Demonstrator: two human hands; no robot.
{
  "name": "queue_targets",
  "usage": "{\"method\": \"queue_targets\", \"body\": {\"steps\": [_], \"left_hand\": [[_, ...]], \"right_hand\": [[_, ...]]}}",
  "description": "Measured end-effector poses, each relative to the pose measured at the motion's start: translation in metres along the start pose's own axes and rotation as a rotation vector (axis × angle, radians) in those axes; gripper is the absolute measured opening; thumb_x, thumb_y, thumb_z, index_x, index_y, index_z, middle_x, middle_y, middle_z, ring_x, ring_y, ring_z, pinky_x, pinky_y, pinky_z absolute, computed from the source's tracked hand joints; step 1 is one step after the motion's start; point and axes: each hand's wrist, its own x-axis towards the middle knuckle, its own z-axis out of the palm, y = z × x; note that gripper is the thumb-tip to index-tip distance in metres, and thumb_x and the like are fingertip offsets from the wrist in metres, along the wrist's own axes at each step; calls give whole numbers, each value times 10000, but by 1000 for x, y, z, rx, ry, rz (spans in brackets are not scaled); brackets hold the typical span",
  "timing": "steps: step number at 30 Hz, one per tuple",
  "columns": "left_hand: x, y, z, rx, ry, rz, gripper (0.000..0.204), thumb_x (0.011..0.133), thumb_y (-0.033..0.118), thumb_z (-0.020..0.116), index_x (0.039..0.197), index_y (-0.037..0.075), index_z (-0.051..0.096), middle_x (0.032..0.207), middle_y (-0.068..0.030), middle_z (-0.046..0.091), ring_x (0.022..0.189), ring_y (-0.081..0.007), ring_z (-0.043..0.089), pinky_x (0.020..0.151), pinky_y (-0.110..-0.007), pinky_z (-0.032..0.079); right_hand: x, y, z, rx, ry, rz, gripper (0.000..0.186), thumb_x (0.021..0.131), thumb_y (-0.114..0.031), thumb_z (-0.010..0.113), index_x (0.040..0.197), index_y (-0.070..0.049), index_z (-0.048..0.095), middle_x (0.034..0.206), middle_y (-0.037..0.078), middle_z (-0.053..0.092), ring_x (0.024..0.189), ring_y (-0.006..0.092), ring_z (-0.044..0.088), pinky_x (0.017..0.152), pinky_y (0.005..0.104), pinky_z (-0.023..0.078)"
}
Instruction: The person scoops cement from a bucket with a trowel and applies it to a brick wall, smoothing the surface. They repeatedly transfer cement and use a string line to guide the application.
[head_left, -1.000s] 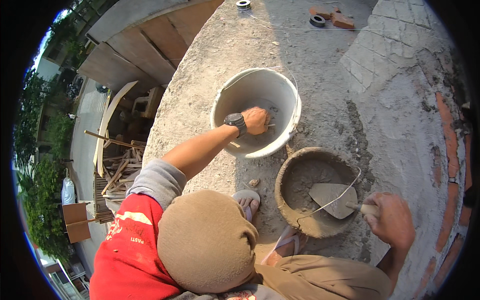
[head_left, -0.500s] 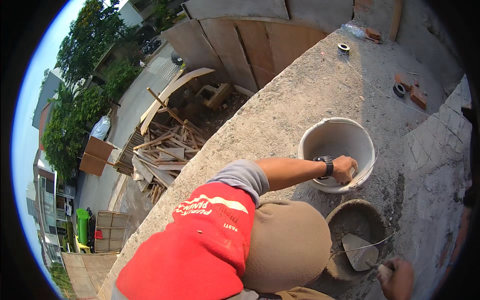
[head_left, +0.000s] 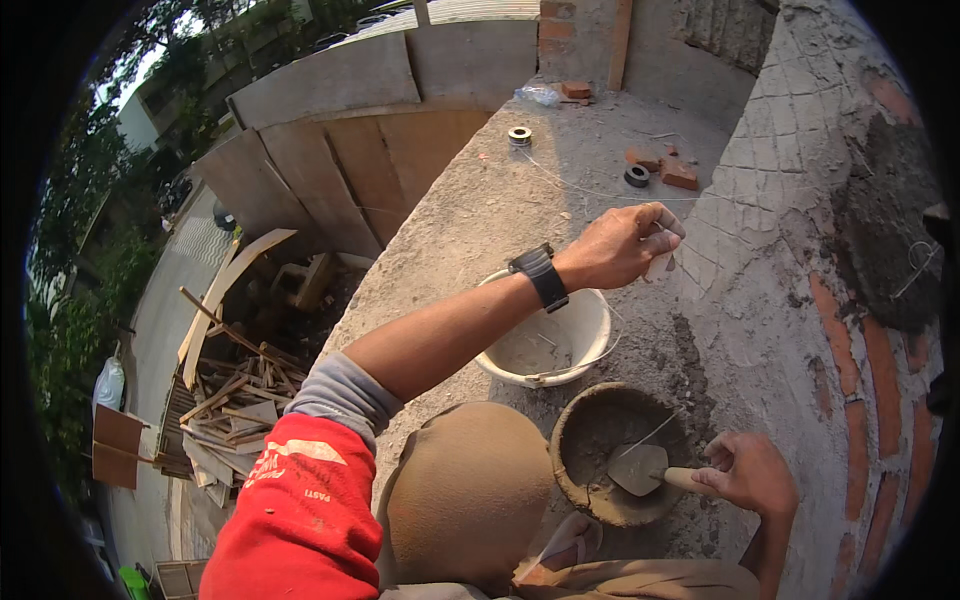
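Firm hold by the right hand [head_left: 752, 472], fingers and thumb closed around the pale handle of a trowel [head_left: 638, 469]! Its blade points left, lying inside the rim of the dark, mortar-caked bucket [head_left: 618, 516], with the handle reaching out over the right side; whether the metal touches the grey mix, I cannot tell. A thin wire bail [head_left: 655, 432] runs just beside the blade.

Over to the left hand [head_left: 622, 248], up in the air at the far right of the white bucket [head_left: 545, 379], thumb and fingers drawn together; whether something is pinched there, I can't tell. A black watch [head_left: 540, 276] sits on that wrist, and the forearm crosses above the white bucket, where small pale sticks [head_left: 547, 340] lie inside.

Farther off on the rough concrete, two wire spools [head_left: 637, 176] stand apart, the right one near broken red bricks [head_left: 679, 175]. Scored plaster [head_left: 765, 185] covers the wall on the right, and down on the far left lies a heap of scrap wood [head_left: 235, 425].
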Motion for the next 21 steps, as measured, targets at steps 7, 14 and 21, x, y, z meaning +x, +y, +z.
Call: {"method": "queue_targets", "body": {"steps": [7,14,21], "left_hand": [[55,183,80,-338,-372,338,314,1088,252,584,1282,6,597,1020,-55,751,836,-76,661,684,-271,547],[89,232,184,-776,-170,346,279,1058,151,581,1275,-22,606,1012,-82,696,839,-114,663,732,-272,561],[97,237,215,-1010,93,269,224,1038,137,590,1224,21,635,1036,-51,670,872,-100,635,745,-272,534]], "right_hand": [[-45,11,-79,399,1180,-305,257,869,-165,847,1038,-42,697,883,46,695,734,108,669,589,267,526],[-78,26,-118,-24,1552,-93,273,830,-175,873,970,-48,676,910,63,654,654,141,652,569,300,517],[-81,24,-155,-165,1439,97,192,804,-106,834,940,-42,716,884,80,699,675,168,671,652,334,545]]}}
